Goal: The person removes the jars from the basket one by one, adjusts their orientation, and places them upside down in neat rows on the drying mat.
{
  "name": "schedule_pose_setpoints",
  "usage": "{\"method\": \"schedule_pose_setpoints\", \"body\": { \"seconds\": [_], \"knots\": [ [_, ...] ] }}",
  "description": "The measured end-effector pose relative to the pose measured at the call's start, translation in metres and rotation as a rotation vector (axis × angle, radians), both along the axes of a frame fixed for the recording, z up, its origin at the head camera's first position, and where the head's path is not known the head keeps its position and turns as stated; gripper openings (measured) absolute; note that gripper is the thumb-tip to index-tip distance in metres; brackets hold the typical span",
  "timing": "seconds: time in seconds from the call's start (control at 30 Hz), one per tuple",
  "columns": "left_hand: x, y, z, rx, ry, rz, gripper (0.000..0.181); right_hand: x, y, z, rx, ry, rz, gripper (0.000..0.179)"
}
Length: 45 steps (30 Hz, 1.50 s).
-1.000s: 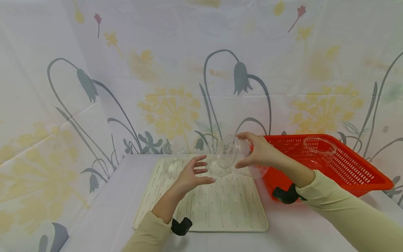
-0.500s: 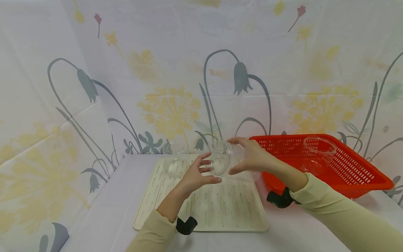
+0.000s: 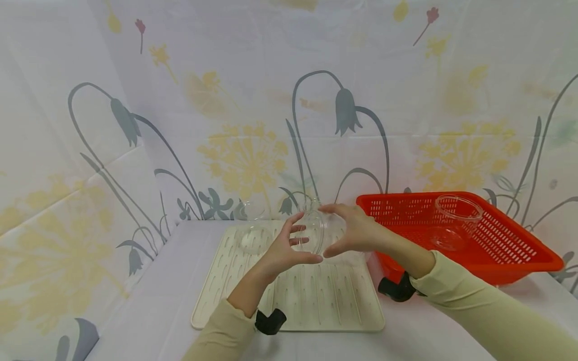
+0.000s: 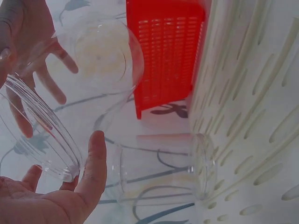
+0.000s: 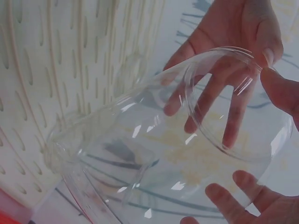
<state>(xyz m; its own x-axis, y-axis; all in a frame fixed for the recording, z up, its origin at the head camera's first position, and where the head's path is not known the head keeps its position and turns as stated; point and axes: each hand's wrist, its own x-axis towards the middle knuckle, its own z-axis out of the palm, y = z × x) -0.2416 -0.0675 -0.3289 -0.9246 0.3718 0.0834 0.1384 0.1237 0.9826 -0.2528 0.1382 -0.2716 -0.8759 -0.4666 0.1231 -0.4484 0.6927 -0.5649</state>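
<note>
A clear, round, see-through container (image 3: pixel 333 231) is held tilted on its side above the ribbed cream mat (image 3: pixel 311 301). My left hand (image 3: pixel 281 253) grips its rim, the thumb on the near side. The right hand (image 3: pixel 354 231) holds it from the other side, fingers and thumb spread around it. In the left wrist view, the container's round base (image 4: pixel 103 58) points away from the rim. Behind the hands, a similar clear container (image 4: pixel 159 170) stands on the mat. Another clear container (image 3: pixel 253 233) stands at the mat's back left.
A red perforated plastic basket (image 3: pixel 533 258) stands right of the mat, with a clear container (image 3: pixel 458 215) inside. A flower-printed cloth (image 3: pixel 253 90) hangs behind the table (image 3: pixel 149 301), which has a pale cover.
My right hand has carried the container leftward from beside the basket. The left hand has come slightly right and now grips the rim. The container's opening has turned toward the left hand.
</note>
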Motion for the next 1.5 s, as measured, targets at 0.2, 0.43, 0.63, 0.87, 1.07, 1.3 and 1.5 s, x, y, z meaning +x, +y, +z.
{"method": "schedule_pose_setpoints", "body": {
  "seconds": [0.2, 0.43, 0.63, 0.87, 1.07, 1.3, 1.5],
  "knots": [
    [0.0, -0.002, 0.001, 0.0, 0.006, 0.006, 0.091, 0.002, -0.001, 0.0, -0.003, -0.001, 0.004, 0.084],
    [0.0, -0.007, 0.0, 0.048, -0.008, 0.005, 0.088, 0.005, 0.006, -0.006, -0.159, 0.001, -0.054, 0.085],
    [-0.001, -0.011, -0.003, 0.113, -0.023, 0.009, 0.086, 0.01, 0.013, -0.015, -0.316, -0.027, -0.109, 0.089],
    [-0.001, -0.016, -0.006, 0.19, -0.031, -0.005, 0.085, 0.022, 0.017, -0.033, -0.464, -0.093, -0.172, 0.096],
    [-0.002, -0.016, -0.006, 0.244, -0.034, 0.001, 0.083, 0.025, 0.015, -0.046, -0.538, -0.18, -0.177, 0.087],
    [-0.001, -0.018, -0.006, 0.215, -0.042, -0.016, 0.085, 0.025, 0.017, -0.052, -0.601, -0.187, -0.133, 0.082],
    [-0.002, -0.019, -0.01, 0.162, -0.052, -0.038, 0.083, 0.023, 0.02, -0.047, -0.625, -0.232, -0.133, 0.085]
  ]
}}
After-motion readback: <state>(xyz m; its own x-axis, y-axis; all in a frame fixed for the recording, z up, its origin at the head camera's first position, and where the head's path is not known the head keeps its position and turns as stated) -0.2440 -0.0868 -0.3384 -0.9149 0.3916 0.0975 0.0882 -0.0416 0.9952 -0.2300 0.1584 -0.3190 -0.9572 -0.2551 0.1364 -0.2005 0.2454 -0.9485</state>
